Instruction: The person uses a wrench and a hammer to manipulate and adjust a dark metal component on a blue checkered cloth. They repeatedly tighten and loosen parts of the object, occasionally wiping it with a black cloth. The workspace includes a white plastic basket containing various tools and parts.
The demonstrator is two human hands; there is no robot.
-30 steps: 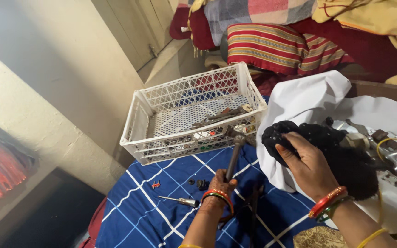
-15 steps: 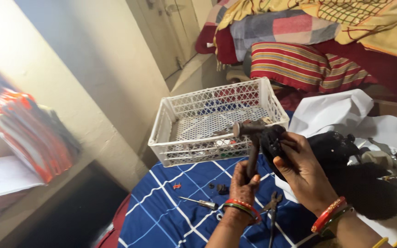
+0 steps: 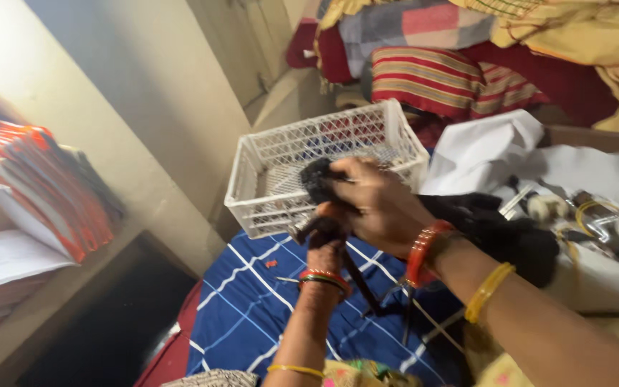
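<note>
Both hands meet in front of the white basket (image 3: pixel 263 204), above the blue checked bedsheet (image 3: pixel 252 301). Left hand (image 3: pixel 327 247), with red and green bangles at the wrist, is closed around the lower end of a dark tool (image 3: pixel 317 228); its fingers wrap the handle and the thumb side is hidden. Right hand (image 3: pixel 374 204), wearing an orange bangle and a yellow one further up the arm, is curled over a black rounded part (image 3: pixel 317 179) at the top of that tool, pinching it between the fingers and thumb. The tool sits between the two hands, just in front of the basket's near wall, and motion blur hides its exact shape.

To the far left, a stack of orange and red papers (image 3: pixel 44 193) leans on a shelf. Below the hands, a pair of pliers (image 3: pixel 395 301) lies on the bedsheet. To the right, a black cloth (image 3: pixel 510 236) rests on a white cloth (image 3: pixel 496 147) along with small wires and parts (image 3: pixel 589 215). Striped pillows (image 3: pixel 438 82) sit behind the basket.
</note>
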